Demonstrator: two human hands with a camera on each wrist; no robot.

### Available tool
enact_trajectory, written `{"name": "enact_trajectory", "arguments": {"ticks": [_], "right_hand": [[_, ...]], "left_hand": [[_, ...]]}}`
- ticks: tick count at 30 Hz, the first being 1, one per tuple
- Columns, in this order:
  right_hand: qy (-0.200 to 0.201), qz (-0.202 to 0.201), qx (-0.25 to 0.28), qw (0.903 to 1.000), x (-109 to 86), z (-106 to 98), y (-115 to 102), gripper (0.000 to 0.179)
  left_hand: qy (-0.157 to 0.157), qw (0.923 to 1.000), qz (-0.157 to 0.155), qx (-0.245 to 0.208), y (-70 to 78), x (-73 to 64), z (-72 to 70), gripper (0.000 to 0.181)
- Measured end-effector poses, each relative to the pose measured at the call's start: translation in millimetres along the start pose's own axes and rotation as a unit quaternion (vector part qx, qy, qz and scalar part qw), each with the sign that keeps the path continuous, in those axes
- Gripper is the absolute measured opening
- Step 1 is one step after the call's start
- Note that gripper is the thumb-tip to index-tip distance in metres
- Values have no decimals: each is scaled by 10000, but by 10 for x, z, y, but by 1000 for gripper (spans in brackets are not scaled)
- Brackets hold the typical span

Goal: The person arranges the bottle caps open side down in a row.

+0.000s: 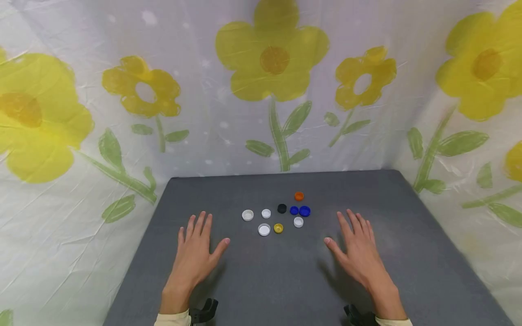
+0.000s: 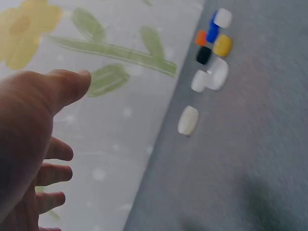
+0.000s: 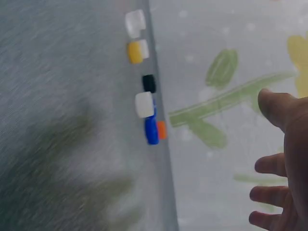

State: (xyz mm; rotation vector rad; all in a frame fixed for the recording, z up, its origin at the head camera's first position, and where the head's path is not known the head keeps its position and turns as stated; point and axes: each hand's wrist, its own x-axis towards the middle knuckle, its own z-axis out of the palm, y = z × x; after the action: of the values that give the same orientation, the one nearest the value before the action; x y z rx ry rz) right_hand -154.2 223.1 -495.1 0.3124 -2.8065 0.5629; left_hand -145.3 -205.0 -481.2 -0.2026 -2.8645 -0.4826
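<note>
Several bottle caps lie loosely grouped on the grey table, most showing their hollow side. An orange cap (image 1: 299, 196) lies farthest back, near a small blue cap (image 1: 294, 210) and a larger blue cap (image 1: 304, 211). To their left are a black cap (image 1: 282, 208), a yellow cap (image 1: 278, 228) and white caps, one large (image 1: 264, 229). Another white cap (image 1: 298, 222) sits before the blue ones. My left hand (image 1: 195, 258), fingers spread, hovers left of the group, nearest the leftmost white cap (image 1: 247, 215). Right of the caps, my right hand (image 1: 359, 256) is likewise spread, holding nothing.
The grey table (image 1: 261, 280) ends at a back edge against a white curtain (image 1: 204, 136) painted with yellow flowers. Curtain also hangs along both sides. Dark straps with devices (image 1: 205, 310) sit at the wrists, and both hands cast shadows on the table.
</note>
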Motion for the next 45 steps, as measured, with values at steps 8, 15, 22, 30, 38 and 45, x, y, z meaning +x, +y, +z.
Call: {"name": "enact_trajectory", "arguments": {"ticks": [8, 15, 22, 30, 38, 45], "right_hand": [[334, -128, 203, 9992, 190, -89, -204, 76], [296, -263, 493, 9980, 357, -160, -372, 72], [169, -476, 671, 9965, 515, -133, -520, 71], [2, -591, 706, 9958, 687, -67, -706, 73], [-3, -994, 708, 9925, 821, 111, -805, 69], [-122, -1213, 625, 9906, 900, 302, -907, 63]], "left_hand": [[216, 9995, 126, -209, 105, 32, -127, 91], [436, 9983, 69, -381, 161, 77, -205, 90], [468, 9973, -38, -566, 212, 133, -270, 88], [551, 9958, -73, -724, 248, 250, -203, 81], [507, 9957, -54, -776, 291, 376, -19, 77], [431, 9959, -118, -783, 308, 436, 197, 73]]}}
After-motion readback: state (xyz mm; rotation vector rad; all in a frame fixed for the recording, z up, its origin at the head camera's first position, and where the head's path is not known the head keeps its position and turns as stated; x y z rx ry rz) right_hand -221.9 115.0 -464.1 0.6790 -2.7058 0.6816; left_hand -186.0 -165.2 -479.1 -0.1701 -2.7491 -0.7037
